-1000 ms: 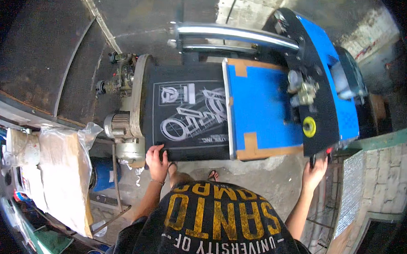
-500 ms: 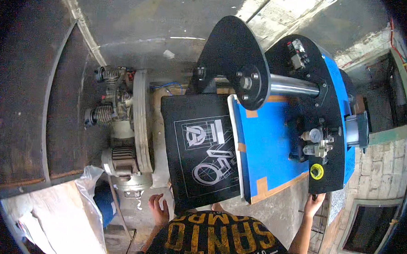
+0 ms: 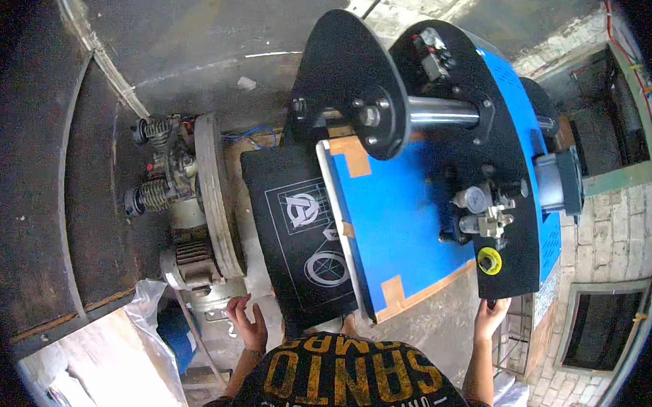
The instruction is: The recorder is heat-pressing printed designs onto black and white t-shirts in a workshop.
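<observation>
A heat press has a blue upper plate (image 3: 406,230) edged with tan tape, carried by a black swing head (image 3: 512,235). Below and to the left lies black fabric (image 3: 275,252) with a white printed design; the upper plate hides the right part of the print. My right hand (image 3: 492,320) is closed around a dark handle (image 3: 492,303) at the near end of the swing head. Beside the near left corner of the fabric, my left hand (image 3: 248,323) hangs with fingers apart, holding nothing.
An air compressor (image 3: 185,211) with a belt guard stands to the left. On the swing head sit a pressure gauge (image 3: 476,199) and a yellow-ringed button (image 3: 489,261). Clear plastic sheeting (image 3: 147,305) is at the lower left, and a brick wall (image 3: 596,247) at the right.
The upper plate has swung left over the fabric and covers more of the print. My right hand has moved with the handle. My left hand stays open beside the fabric.
</observation>
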Demonstrator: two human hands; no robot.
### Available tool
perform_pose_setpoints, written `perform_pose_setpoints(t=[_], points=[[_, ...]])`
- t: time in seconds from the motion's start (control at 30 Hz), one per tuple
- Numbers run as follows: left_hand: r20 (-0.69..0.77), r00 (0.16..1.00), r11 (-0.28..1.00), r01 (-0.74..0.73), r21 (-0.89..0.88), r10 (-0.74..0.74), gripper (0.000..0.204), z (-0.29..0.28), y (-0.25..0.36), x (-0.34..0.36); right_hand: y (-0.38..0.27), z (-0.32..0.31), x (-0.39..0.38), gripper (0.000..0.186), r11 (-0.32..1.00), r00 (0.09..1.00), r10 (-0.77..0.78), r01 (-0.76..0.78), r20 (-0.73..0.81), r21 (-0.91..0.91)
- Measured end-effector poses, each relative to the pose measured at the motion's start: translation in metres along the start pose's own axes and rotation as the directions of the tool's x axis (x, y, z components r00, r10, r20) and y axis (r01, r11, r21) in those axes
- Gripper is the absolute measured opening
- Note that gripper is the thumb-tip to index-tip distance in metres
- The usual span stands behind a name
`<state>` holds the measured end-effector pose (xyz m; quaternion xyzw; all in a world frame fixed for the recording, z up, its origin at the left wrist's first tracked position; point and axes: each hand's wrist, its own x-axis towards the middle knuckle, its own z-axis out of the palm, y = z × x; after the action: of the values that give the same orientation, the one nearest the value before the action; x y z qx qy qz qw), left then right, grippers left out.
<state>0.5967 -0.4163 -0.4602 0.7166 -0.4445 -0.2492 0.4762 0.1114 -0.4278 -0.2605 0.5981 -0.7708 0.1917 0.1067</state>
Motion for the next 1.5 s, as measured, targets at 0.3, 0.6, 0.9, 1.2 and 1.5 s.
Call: perform_pose_setpoints(t=[0.3,0.6,0.9,1.2,1.5], points=[[0.033,0.926,0.926,-0.374,-0.05,0.376,0.013,0.011,0.109,-0.04,-0.01,-0.011,-0.022,0.035,0.99,0.99,-0.137,0.137,-0.009,-0.044],[0.525,0.766,0.89,-0.13,-0.438,0.37,0.019,0.118,0.237,-0.156,-0.003,-0.041,-0.028,0.028,0.681,0.784,-0.614,0.583,-0.089,0.443],[0.396,0.905,0.565,0.41,-0.717,-0.155,0.034,0.181,0.299,-0.198,0.036,-0.047,-0.004,0.013,0.429,0.507,-0.823,0.85,-0.256,0.306],[0.279,0.913,0.511,0.399,-0.761,-0.297,0.02,0.19,0.311,-0.201,0.034,-0.048,0.015,0.009,0.369,0.406,-0.877,0.912,-0.256,0.181],[0.023,0.934,0.563,0.234,-0.793,-0.356,0.013,0.2,0.264,-0.2,0.036,-0.037,0.028,0.013,0.111,0.159,-0.959,0.973,-0.235,0.204]])
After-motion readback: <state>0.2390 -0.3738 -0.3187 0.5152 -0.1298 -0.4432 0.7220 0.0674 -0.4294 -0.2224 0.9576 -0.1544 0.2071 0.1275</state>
